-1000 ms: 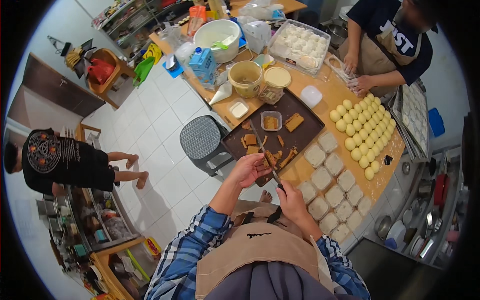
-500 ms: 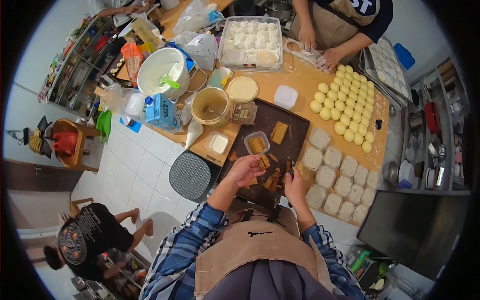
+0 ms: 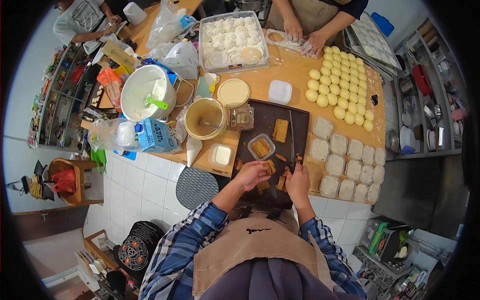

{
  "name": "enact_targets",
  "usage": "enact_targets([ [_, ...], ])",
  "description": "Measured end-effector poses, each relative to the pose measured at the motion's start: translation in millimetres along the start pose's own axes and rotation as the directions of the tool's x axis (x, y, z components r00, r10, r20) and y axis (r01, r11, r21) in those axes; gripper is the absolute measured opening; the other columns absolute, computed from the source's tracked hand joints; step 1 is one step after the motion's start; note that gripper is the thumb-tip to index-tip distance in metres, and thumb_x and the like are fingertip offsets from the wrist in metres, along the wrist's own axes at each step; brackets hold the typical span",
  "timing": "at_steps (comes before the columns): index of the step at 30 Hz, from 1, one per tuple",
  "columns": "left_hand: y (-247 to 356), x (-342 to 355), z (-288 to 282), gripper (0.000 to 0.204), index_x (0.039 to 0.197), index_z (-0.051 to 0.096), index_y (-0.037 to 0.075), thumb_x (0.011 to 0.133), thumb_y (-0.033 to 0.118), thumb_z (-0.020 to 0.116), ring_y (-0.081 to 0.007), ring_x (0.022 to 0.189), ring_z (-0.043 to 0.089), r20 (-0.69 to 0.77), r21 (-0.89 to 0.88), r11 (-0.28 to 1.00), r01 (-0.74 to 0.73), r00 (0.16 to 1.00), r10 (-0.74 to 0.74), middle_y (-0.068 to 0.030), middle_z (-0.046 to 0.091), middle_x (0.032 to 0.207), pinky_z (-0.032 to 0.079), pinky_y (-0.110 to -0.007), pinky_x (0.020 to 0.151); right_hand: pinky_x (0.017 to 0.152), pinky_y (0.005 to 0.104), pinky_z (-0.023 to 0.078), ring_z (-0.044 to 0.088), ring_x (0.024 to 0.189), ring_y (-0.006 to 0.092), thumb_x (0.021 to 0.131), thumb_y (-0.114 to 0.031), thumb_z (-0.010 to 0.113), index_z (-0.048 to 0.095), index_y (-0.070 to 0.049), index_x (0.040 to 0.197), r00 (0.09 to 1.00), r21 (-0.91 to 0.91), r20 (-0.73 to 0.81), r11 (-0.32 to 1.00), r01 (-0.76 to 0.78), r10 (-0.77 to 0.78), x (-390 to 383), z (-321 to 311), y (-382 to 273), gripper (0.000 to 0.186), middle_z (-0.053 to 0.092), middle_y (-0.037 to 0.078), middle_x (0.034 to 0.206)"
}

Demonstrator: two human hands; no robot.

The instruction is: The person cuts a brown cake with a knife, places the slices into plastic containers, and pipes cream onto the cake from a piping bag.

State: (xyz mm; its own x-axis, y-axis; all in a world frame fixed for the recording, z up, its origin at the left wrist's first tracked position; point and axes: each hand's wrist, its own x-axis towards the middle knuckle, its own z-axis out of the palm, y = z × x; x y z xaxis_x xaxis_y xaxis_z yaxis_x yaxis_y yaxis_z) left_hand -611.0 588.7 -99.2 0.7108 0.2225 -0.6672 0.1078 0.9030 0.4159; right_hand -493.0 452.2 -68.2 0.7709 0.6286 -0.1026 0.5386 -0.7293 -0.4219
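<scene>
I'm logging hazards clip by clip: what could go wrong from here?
The long knife in the right hand could nick the left hand if its blade swings across. The brown cake piece held in the left hand might crumble, adding to the scraps on the dark tray.

Small rough-sided brown cake piece [image 3: 270, 167] and long thin grey-bladed knife [image 3: 292, 135], both held over a dark brown rectangular tray [image 3: 265, 113].
The cake piece, irregular and crumbly, is just beside the near side of a square clear plastic tub [image 3: 273, 146] with brown cake inside; the knife points away from the person along the tray's right side, its handle hidden in the grip, right of a loose oblong brown cake slab [image 3: 280, 130].
</scene>
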Motion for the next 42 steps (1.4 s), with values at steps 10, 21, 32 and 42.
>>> enact_targets([
  [10,-0.8,5.6,0.5,0.020,0.105,0.054,0.004,0.085,0.003,0.049,-0.0199,0.086,0.060,0.071,0.040,0.996,0.084,0.994,-0.087,-0.0087,0.060,0.096,0.051,-0.035,0.080,0.076,0.0383,0.048,0.060,0.086,0.0326,0.075,-0.008,0.062,0.060,-0.003,0.105,0.974,0.512,0.044,0.842,0.170,-0.224,14.9,22.9,-8.8,0.031,0.060,0.016,0.103],
  [21,4.6,-1.6,-4.6,0.026,0.108,0.054,0.004,0.088,0.018,0.047,-0.0206,0.102,0.056,0.071,0.043,0.996,0.074,0.995,-0.077,-0.0099,0.058,0.109,0.044,-0.035,0.090,0.077,0.0418,0.045,0.057,0.089,0.0339,0.072,-0.009,0.064,0.064,-0.003,0.096,0.943,0.288,-0.190,0.903,0.320,-0.273,17.6,21.9,-18.8,0.024,0.061,0.014,0.092],
  [32,20.2,-11.8,18.5,0.037,0.111,0.051,0.003,0.091,0.029,0.034,-0.0186,0.098,0.054,0.151,-0.031,0.999,0.014,0.988,-0.009,-0.0081,0.057,0.108,0.041,-0.032,0.089,0.076,0.0406,0.047,0.058,0.086,0.0340,0.067,-0.005,0.066,0.062,0.002,0.093,0.948,0.391,-0.136,0.864,0.318,-0.288,11.3,12.2,-38.0,0.028,0.060,0.018,0.091],
  [42,48.6,-3.3,10.7,0.031,0.114,0.052,-0.002,0.087,0.013,0.046,-0.0271,0.102,0.054,-0.033,0.586,0.778,-0.229,0.952,0.304,-0.0118,0.055,0.114,0.043,-0.038,0.089,0.065,0.0269,0.048,0.061,0.072,0.0148,0.074,-0.007,0.069,0.064,0.001,0.092,0.999,0.663,0.051,0.748,-0.030,-0.005,39.8,26.4,-39.7,0.020,0.065,0.009,0.082],
])
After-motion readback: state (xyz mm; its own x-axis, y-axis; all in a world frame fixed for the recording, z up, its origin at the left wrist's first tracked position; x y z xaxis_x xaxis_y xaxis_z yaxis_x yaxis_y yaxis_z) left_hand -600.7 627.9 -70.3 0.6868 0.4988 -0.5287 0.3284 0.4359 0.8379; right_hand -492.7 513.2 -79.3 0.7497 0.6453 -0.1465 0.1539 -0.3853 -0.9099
